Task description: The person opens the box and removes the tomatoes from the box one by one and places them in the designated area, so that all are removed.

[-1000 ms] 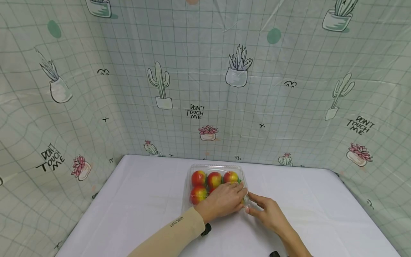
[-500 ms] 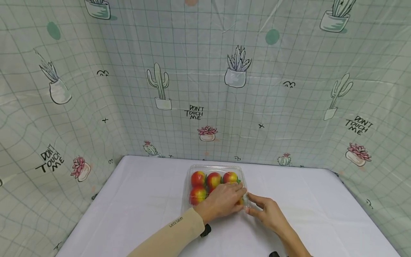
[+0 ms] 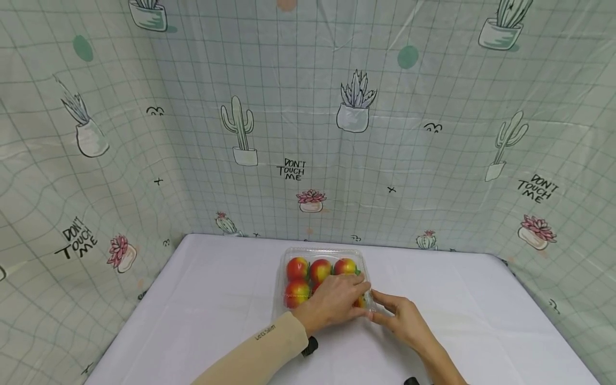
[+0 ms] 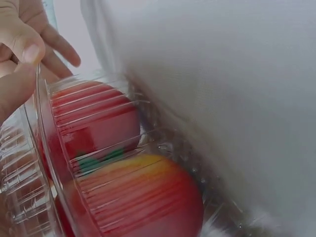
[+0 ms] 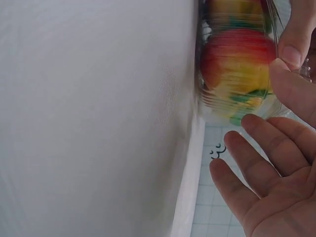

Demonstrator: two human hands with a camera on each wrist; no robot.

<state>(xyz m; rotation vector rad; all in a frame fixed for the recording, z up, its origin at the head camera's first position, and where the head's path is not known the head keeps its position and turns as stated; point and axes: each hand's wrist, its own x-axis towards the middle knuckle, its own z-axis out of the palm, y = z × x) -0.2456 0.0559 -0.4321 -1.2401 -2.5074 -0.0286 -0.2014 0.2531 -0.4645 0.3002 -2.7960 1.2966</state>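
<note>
A clear plastic clamshell container (image 3: 321, 251) lies on the table, with several red and yellow round fruits (image 3: 298, 293) inside. My left hand (image 3: 334, 297) reaches across its top, fingers over the right side and thumb at the near right corner. At that corner my right hand (image 3: 401, 321) holds the edge between thumb and fingers. Both thumbs meet at the rim in the right wrist view, where the right hand's other fingers (image 5: 264, 148) spread beside the container. The left hand hides some of the fruits. Ridged plastic walls and a fruit (image 4: 143, 197) fill the left wrist view.
A white cloth covers the table (image 3: 216, 299). Behind and at both sides hangs a grid-patterned curtain (image 3: 289, 69) printed with potted cacti and lettering. Black wrist bands (image 3: 310, 346) show at the wrists.
My left thumb has crept slightly to the right, closer to the right thumb at the corner. The container and right hand stay nearly still.
</note>
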